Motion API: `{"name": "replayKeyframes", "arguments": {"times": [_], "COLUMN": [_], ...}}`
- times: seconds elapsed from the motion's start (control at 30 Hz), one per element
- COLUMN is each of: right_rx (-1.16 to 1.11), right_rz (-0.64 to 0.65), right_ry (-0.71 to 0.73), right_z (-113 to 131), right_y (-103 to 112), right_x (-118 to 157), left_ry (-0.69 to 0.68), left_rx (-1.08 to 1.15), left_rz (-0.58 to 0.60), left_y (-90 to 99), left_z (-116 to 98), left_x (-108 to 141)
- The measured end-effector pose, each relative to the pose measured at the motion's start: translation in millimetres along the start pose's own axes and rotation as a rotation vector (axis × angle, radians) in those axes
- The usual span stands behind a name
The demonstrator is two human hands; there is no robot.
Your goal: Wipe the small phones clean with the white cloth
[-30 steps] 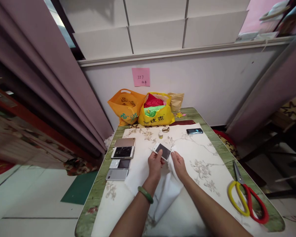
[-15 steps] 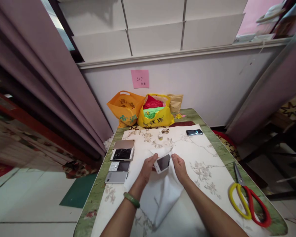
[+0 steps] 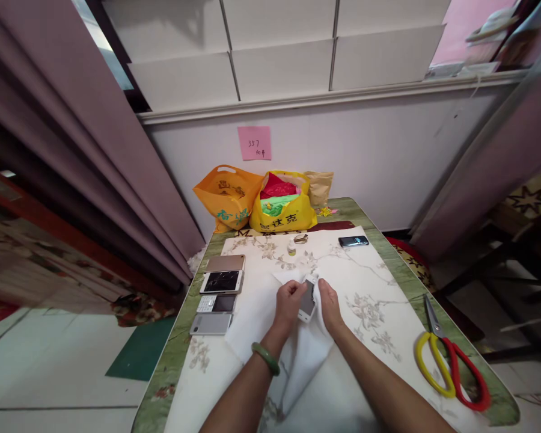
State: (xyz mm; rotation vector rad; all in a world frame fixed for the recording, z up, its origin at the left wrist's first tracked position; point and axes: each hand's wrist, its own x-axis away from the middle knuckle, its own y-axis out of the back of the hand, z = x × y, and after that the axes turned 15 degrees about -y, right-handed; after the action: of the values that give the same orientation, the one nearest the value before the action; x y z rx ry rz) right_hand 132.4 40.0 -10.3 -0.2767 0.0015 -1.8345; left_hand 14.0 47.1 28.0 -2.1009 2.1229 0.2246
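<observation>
A white smartphone [image 3: 307, 305] with a dark grey screen is held tilted between both hands, above the middle of the table. My right hand [image 3: 331, 305] grips its right edge through a white cloth [image 3: 304, 367], which hangs down and spreads over the tabletop. At the phone's left edge my left hand [image 3: 289, 302], wearing a green bangle [image 3: 265, 358] on its wrist, is closed with bent fingers and thumb against the phone. The undersides of both hands and the phone's back are hidden.
Several phones lie in a column at left, among them a cracked white smartphone [image 3: 222, 281] and a keypad phone [image 3: 216, 304]. A black phone [image 3: 353, 241], small bottle [image 3: 291, 247] and scissors [image 3: 437, 331] lie around. Orange [image 3: 228, 198] and yellow [image 3: 284, 222] bags stand behind.
My left hand has moved right and closed its fingers nearer the screen. The phone has turned more upright and shifted slightly right; my right hand stays beside it with the cloth.
</observation>
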Motion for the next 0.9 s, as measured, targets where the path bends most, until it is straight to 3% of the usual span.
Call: {"name": "replayKeyframes", "arguments": {"times": [0.17,0.3,0.5,0.63,0.73,0.9], "right_rx": [0.033,0.15,0.303,0.256,0.111,0.004], "right_rz": [-0.044,0.027,0.156,0.206,0.126,0.019], "right_ry": [-0.016,0.059,0.129,0.104,0.06,-0.006], "right_z": [-0.4,0.1,1.6,2.4,5.0,8.7], "right_y": [0.5,-2.1,-4.8,-3.6,-2.3,1.7], "right_x": [0.6,4.4,8.7,10.1,9.7,12.2], "left_ry": [-0.07,-0.107,-0.055,0.043,0.126,0.396], "left_rx": [-0.077,-0.141,-0.074,0.195,0.397,0.833], "left_rz": [-0.151,-0.271,-0.457,-0.573,-0.542,-0.303], "left_y": [-19.8,-24.9,-19.0,-5.5,5.9,22.1], "left_z": [1.3,-3.1,-0.1,2.2,1.0,3.7], "left_x": [6.2,-0.8,-16.6,-19.0,-13.8,7.4]}}
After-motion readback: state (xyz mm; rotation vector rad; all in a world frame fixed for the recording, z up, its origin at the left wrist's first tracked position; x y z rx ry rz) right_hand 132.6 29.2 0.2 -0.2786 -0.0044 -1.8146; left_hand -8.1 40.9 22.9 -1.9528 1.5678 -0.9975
